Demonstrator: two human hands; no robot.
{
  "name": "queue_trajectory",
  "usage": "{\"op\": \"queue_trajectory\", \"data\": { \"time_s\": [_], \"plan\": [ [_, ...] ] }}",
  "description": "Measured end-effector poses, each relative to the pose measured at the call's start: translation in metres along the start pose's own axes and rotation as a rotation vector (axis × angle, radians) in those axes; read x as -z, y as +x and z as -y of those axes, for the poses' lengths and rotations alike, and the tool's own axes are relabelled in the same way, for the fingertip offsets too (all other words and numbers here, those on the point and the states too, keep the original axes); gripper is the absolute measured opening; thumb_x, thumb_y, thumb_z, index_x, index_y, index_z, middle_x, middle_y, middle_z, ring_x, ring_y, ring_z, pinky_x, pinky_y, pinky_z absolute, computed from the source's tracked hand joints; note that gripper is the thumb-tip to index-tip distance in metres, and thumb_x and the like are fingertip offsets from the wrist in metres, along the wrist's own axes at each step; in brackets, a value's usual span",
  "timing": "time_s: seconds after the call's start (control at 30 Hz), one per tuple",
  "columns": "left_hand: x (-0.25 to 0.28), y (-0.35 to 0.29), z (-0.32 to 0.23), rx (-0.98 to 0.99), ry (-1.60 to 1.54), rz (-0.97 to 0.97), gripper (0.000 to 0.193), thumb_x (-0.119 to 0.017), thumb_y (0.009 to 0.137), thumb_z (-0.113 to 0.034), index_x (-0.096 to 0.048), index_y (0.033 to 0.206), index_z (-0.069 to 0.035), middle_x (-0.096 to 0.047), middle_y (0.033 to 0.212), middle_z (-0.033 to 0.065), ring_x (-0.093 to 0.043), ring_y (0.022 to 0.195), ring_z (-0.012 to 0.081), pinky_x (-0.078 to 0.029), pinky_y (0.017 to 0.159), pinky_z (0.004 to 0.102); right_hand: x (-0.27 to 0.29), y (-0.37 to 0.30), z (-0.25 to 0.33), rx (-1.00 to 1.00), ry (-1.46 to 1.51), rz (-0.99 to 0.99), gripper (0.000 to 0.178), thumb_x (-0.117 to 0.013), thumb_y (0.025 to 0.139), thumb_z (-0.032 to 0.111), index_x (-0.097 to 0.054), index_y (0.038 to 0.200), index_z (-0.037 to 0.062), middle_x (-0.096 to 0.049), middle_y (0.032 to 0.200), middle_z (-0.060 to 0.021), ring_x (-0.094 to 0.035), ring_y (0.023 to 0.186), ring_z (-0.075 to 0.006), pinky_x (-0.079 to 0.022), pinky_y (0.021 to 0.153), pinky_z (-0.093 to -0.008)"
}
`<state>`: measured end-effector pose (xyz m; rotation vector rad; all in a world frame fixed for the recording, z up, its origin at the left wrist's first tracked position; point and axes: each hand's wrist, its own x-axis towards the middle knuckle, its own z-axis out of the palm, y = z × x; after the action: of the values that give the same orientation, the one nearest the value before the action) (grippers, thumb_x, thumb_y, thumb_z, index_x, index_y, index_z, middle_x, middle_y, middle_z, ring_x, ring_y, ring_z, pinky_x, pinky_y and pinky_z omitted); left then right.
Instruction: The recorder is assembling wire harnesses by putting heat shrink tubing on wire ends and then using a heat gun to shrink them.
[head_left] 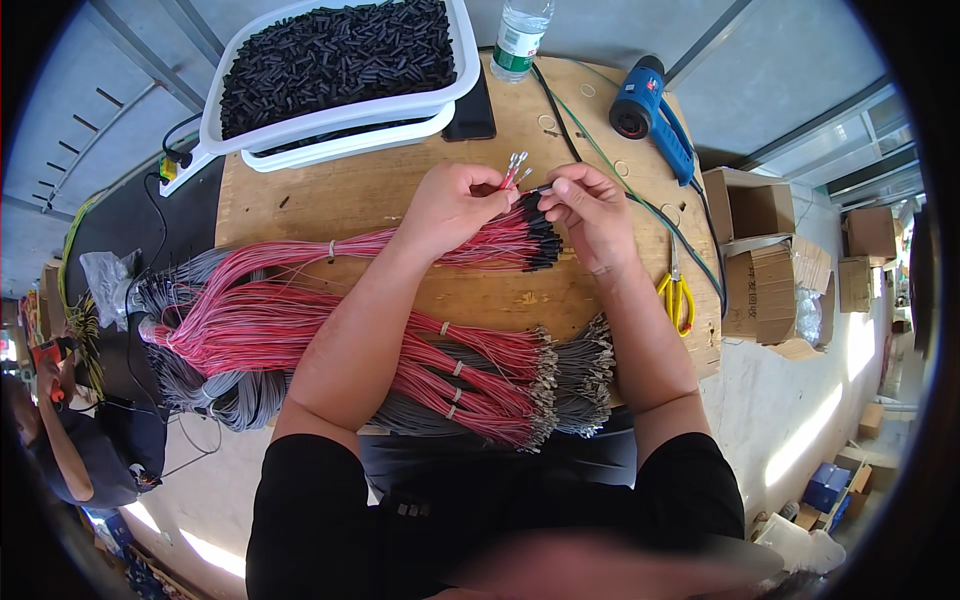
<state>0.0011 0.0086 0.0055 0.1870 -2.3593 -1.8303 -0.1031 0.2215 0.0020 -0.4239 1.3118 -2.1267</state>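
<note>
Left grip [447, 208] pinching red wires [507, 182], right grip [600, 218] pinching black sleeve [544, 189], green-labelled bottle [519, 42], printed carton [756, 292]

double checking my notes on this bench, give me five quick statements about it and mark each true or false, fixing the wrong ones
1. The left hand holds metal-tipped red wires. True.
2. The right hand grips the yellow-handled tool. False: it pinches a small black piece; the tool lies on the table.
3. A white tub holds many small black tubes. True.
4. The blue heat gun lies left of the bottle. False: it lies to its right.
5. The wire bundles are all red. False: some are grey.
</note>
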Motion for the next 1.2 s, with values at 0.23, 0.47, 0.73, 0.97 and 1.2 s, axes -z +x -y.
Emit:
{"op": "queue_trajectory", "data": {
  "time_s": [0.23,0.47,0.73,0.97,1.2],
  "plan": [
    [0.0011,0.0004,0.0015,0.052,-0.097,0.044,0.029,-0.08,0.095,-0.023,-0.079,0.104,0.005,-0.076,0.079,0.0095,-0.067,0.07,0.0117,-0.052,0.067,0.03,0.01,0.0033,0.0011,-0.139,0.074,0.072,0.019,-0.068,0.106,0.016,-0.072,0.112,-0.0019,-0.079,0.097,-0.0121,-0.075,0.078,-0.0169,-0.061,0.068,-0.0262],
    [0.0018,-0.0008,-0.0011,0.055,-0.131,0.077,0.029,-0.08,0.095,-0.021,-0.079,0.104,0.006,-0.077,0.081,0.0097,-0.068,0.073,0.0108,-0.054,0.07,0.0287,0.009,0.0032,0.0,-0.16,0.059,0.108,0.017,-0.069,0.106,0.014,-0.073,0.111,-0.0019,-0.078,0.095,-0.0118,-0.075,0.077,-0.0171,-0.061,0.067,-0.0257],
    [0.0018,0.0004,-0.0003,0.056,-0.131,0.077,0.028,-0.08,0.095,-0.02,-0.079,0.105,0.006,-0.077,0.083,0.0086,-0.067,0.075,0.0097,-0.054,0.07,0.0285,0.01,0.0041,0.0011,-0.16,0.057,0.116,0.017,-0.07,0.105,0.013,-0.072,0.112,-0.0025,-0.078,0.094,-0.0121,-0.076,0.077,-0.0177,-0.062,0.067,-0.0255],
    [0.0019,-0.0014,-0.0033,0.06,-0.17,0.084,0.027,-0.08,0.096,-0.019,-0.079,0.105,0.006,-0.078,0.085,0.0089,-0.068,0.076,0.0092,-0.055,0.072,0.0279,0.0082,0.004,-0.0014,-0.156,0.046,0.12,0.015,-0.071,0.104,0.011,-0.072,0.111,-0.0025,-0.079,0.096,-0.0137,-0.076,0.078,-0.0183,-0.063,0.068,-0.0262],
    [0.0009,-0.0008,-0.0014,0.068,-0.15,0.084,0.027,-0.08,0.096,-0.02,-0.079,0.105,0.006,-0.078,0.084,0.0087,-0.069,0.076,0.009,-0.054,0.071,0.0276,0.0058,0.0023,-0.0016,-0.143,0.029,0.076,0.015,-0.07,0.104,0.013,-0.073,0.11,-0.0014,-0.078,0.095,-0.012,-0.075,0.077,-0.0168,-0.062,0.068,-0.0258]
  ]
}}
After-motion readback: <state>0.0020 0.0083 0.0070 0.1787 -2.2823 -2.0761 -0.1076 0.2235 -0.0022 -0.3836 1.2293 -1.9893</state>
